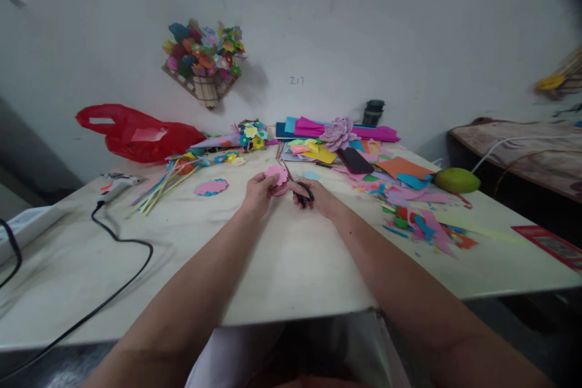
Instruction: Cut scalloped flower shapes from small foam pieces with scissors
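Pinched in my left hand (259,192) is a pink scalloped paper flower (276,174), held up over the middle of the table. My right hand (318,199) grips a pair of scissors with black handles (304,194). The blades point away from me, close along the right edge of the flower; whether they touch it I cannot tell. To the left, a small stack of pink and blue scalloped flowers (211,187) lies flat. A light blue paper piece (311,175) rests just beyond my right hand.
Left on the white table (291,279) lie a corded glue gun (119,185), paper strips (159,188) and a red plastic bag (145,136). Rightward are a dark phone (355,161), colored sheets (404,167), scraps (427,224) and a green fruit (456,180). A purple paper flower (339,134) stands behind.
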